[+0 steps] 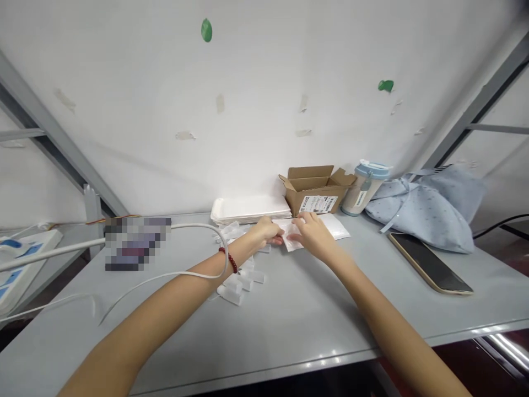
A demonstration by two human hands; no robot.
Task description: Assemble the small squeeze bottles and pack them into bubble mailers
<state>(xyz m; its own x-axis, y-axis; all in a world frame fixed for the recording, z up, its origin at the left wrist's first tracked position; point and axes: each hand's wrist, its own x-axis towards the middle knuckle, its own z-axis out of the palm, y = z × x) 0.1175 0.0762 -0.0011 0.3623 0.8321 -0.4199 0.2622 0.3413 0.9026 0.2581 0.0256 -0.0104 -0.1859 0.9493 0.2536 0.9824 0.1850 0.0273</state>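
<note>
My left hand (268,230), a red bead bracelet behind it at the wrist, pinches the left edge of a small white packet (292,242). My right hand (312,232) has its thumb and fingers closed on the upper right part of the same packet, which is held just above the table. A flat white mailer (336,226) lies behind and right of my right hand. Several small whitish translucent plastic pieces (232,285) are scattered under and beside my left forearm. Behind my left hand is a stack of white envelopes (252,209).
An open cardboard box (316,190) with a label stands against the wall. Right of it are a blue-lidded cup (363,190), a light blue cloth bag (421,209) and a phone (430,263). A white cable (177,273) loops over my left forearm on the grey table (306,325).
</note>
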